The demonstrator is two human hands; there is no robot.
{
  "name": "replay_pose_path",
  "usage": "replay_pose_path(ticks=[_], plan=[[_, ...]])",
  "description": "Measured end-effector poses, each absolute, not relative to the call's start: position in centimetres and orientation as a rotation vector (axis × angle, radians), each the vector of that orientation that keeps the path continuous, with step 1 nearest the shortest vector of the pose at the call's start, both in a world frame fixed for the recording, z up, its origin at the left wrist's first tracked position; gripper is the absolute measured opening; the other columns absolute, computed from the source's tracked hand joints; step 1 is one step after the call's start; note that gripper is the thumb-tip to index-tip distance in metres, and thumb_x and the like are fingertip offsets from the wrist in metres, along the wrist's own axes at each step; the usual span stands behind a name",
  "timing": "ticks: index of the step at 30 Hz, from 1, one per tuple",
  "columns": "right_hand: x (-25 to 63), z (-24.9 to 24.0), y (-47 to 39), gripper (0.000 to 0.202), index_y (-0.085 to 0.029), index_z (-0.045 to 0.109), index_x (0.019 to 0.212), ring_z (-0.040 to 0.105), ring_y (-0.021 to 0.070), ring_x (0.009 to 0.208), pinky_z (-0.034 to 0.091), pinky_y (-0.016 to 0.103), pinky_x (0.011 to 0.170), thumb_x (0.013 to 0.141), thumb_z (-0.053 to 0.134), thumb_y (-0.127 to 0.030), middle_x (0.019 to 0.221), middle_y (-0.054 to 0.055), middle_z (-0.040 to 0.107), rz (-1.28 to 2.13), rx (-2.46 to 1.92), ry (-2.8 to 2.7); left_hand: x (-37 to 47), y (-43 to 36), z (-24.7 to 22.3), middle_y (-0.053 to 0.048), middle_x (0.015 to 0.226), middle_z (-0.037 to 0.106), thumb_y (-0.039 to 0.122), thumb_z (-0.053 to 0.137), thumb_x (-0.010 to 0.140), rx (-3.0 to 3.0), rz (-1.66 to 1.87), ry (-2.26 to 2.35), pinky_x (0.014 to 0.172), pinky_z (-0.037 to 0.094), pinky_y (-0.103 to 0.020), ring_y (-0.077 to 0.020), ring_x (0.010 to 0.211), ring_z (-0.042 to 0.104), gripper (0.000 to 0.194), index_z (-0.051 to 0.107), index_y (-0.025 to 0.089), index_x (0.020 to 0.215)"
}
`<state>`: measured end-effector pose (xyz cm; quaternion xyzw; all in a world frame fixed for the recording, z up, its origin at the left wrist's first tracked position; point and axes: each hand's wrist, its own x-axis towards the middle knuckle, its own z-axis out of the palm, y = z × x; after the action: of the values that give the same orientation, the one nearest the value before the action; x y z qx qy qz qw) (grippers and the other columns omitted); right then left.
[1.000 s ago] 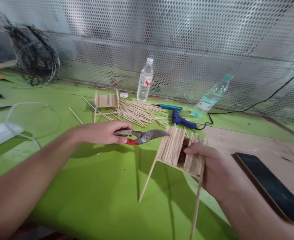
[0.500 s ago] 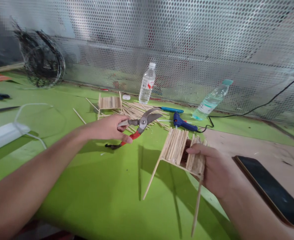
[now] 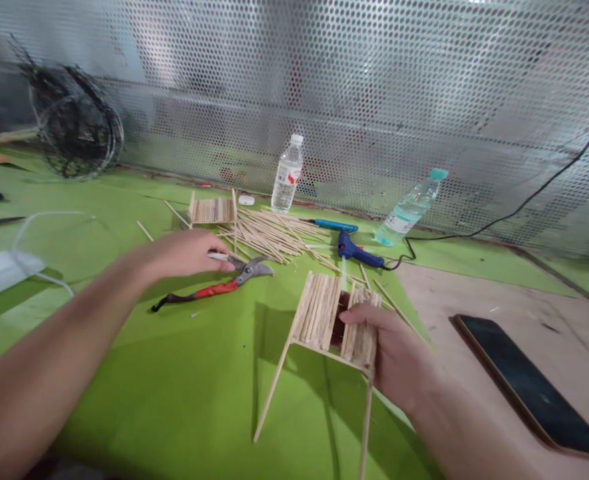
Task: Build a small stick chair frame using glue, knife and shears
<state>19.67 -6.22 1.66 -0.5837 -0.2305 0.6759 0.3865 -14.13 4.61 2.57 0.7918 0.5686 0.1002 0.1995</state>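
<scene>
Pale wooden stick frame (image 3: pixel 318 310), gapped slats (image 3: pixel 360 333), thin legs (image 3: pixel 273 392), held in right hand (image 3: pixel 399 350), shears (image 3: pixel 249 270) now lowered to green worktop (image 3: pixel 174 387), left hand (image 3: pixel 189 253) pinching grey handle (image 3: pixel 218 256).

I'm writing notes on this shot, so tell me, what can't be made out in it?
All in the head view:
- Right hand: most fingers hidden behind the stick frame.
- Stick frame: one leg's tip cut off by the bottom edge.
- Pruning shears: upper handle partly covered by the left hand.
- White-capped bottle: small print too small to read.
</scene>
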Motion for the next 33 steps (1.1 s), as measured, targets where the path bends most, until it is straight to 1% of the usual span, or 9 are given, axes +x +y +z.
replay_pose_path(ticks=[2,4,7,10,14,16,23,27,33], plan=[[19.5,1.6,-6.3,0.041,-0.015,0.076,0.111,0.076,0.0208,0.071,0.059,0.029,0.059,0.071,0.078,-0.026,0.092,0.007,0.084,1.735,-1.493,-0.601,-14.0,4.6,2.7,-0.003,0.082,0.076,0.057,0.067,0.087,2.275,0.176,1.615,0.058,0.03,-0.029,-0.0191,0.061,0.06,0.035,0.081,0.03,0.105],[19.4,1.6,-6.3,0.044,-0.016,0.075,0.114,0.077,0.0212,0.074,0.059,0.029,0.062,0.072,0.079,-0.028,0.095,0.007,0.084,1.743,-1.491,-0.604,-13.9,4.7,2.7,-0.005,0.1,0.078,0.049,0.064,0.09,2.325,0.179,1.61,0.064,0.037,-0.029,-0.0207,0.074,0.065,0.033,0.08,0.028,0.111],[19.0,1.8,-6.3,0.047,-0.016,0.073,0.117,0.078,0.023,0.079,0.061,0.031,0.067,0.072,0.081,-0.027,0.093,0.007,0.083,1.713,-1.479,-0.617,-13.3,4.6,2.7,-0.009,0.123,0.074,0.041,0.064,0.091,2.351,0.259,1.596,0.079,0.045,-0.033,-0.0251,0.097,0.067,0.031,0.079,0.025,0.114],[18.7,2.1,-6.4,0.05,-0.016,0.072,0.121,0.079,0.0236,0.083,0.063,0.031,0.071,0.072,0.082,-0.024,0.093,0.007,0.084,1.655,-1.435,-0.648,-11.0,3.3,2.4,-0.011,0.133,0.07,0.037,0.062,0.095,2.366,0.351,1.527,0.089,0.049,-0.038,-0.028,0.112,0.065,0.034,0.075,0.024,0.123],[18.4,2.4,-6.4,0.049,-0.017,0.072,0.126,0.08,0.0249,0.085,0.064,0.036,0.081,0.078,0.079,-0.024,0.1,0.008,0.084,1.651,-1.324,-0.657,-5.8,-0.5,1.3,-0.009,0.109,0.073,0.051,0.046,0.106,2.189,0.427,1.216,0.061,0.049,-0.031,-0.0152,0.068,0.063,0.042,0.069,0.024,0.129],[18.5,2.3,-6.5,0.048,-0.018,0.072,0.126,0.08,0.0263,0.086,0.064,0.039,0.085,0.079,0.08,-0.027,0.102,0.008,0.084,1.646,-1.305,-0.669,-3.8,-2.2,0.8,-0.007,0.088,0.069,0.057,0.039,0.107,1.988,0.472,1.018,0.054,0.044,-0.03,-0.0142,0.059,0.056,0.048,0.068,0.021,0.121],[19.0,1.3,-6.1,0.061,-0.021,0.072,0.124,0.077,0.0343,0.107,0.06,0.048,0.097,0.069,0.092,-0.035,0.113,0.009,0.082,1.566,-1.293,-0.739,-2.7,-2.8,0.2,-0.003,0.09,0.064,0.055,0.059,0.1,1.564,0.712,0.887,0.072,0.05,-0.034,-0.0171,0.079,0.06,0.038,0.067,0.018,0.104],[19.0,1.1,-6.0,0.061,-0.022,0.072,0.122,0.077,0.0348,0.106,0.059,0.05,0.097,0.067,0.095,-0.036,0.111,0.008,0.082,1.55,-1.321,-0.748,-2.7,-2.7,0.2,-0.002,0.09,0.062,0.052,0.059,0.1,1.475,0.719,0.855,0.072,0.048,-0.034,-0.0168,0.078,0.058,0.034,0.067,0.018,0.102],[18.9,1.2,-6.3,0.054,-0.021,0.074,0.115,0.078,0.0312,0.099,0.06,0.044,0.093,0.066,0.095,-0.033,0.107,0.008,0.083,1.58,-1.289,-0.785,-2.4,-2.8,0.4,-0.001,0.089,0.061,0.046,0.063,0.098,1.44,0.85,0.88,0.077,0.044,-0.034,-0.0167,0.081,0.056,0.029,0.068,0.018,0.097]])
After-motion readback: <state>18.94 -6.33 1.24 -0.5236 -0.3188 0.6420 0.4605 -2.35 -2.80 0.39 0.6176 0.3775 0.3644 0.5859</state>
